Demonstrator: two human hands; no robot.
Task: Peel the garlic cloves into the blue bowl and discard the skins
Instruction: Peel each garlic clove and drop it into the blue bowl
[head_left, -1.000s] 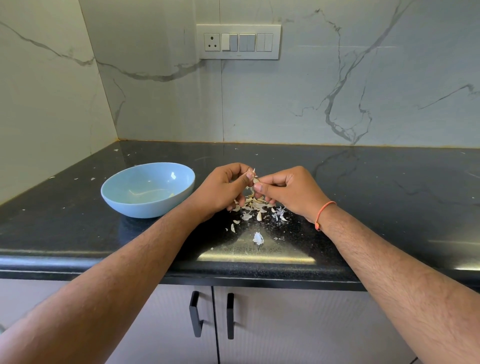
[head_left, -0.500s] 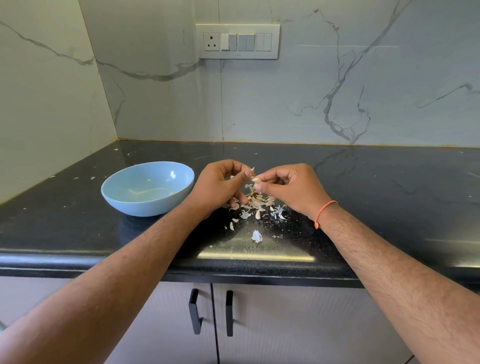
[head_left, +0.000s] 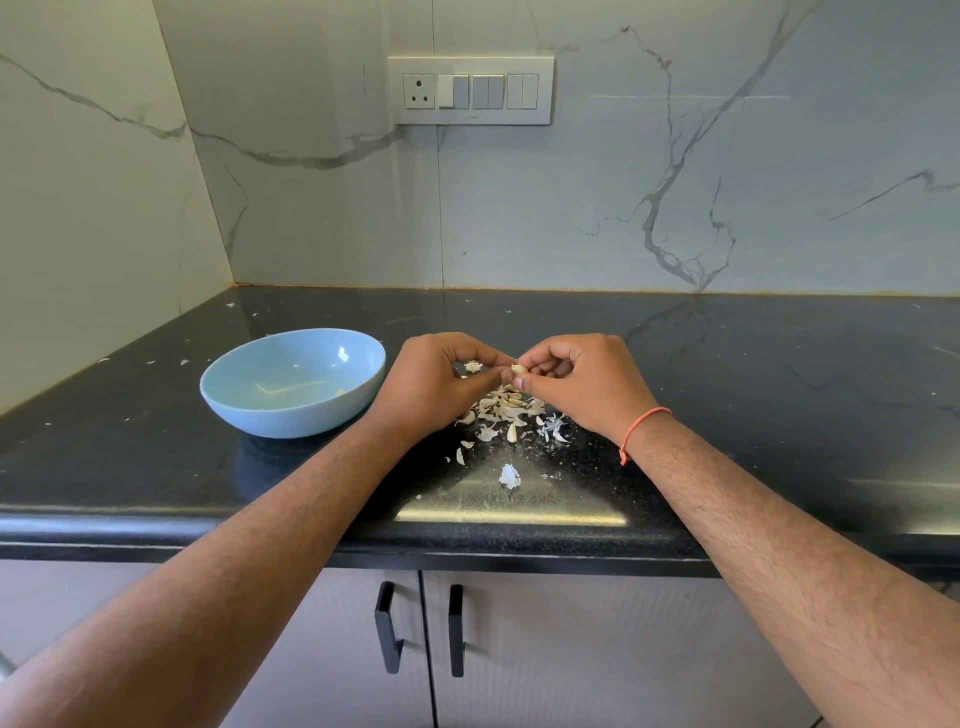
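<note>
Both hands meet at the counter's centre: right hand (head_left: 576, 384) pinches a garlic clove (head_left: 518, 369), left hand (head_left: 441, 384) fingertips curled at its skin. Slippery clove could pop loose, missing the blue bowl (head_left: 249, 400) at nine o'clock, landing among skins (head_left: 506, 410)

Soft, even daylight fills the scene, brighter on the right wall (head_left: 727, 182) than the left. The glossy black counter (head_left: 779, 389) carries a pale glare strip at its near edge and mirrors the wall's veins. Shadows are faint. Focus is sharp; wide-angle distortion bows the counter edge and the cabinet doors (head_left: 571, 649).
</note>
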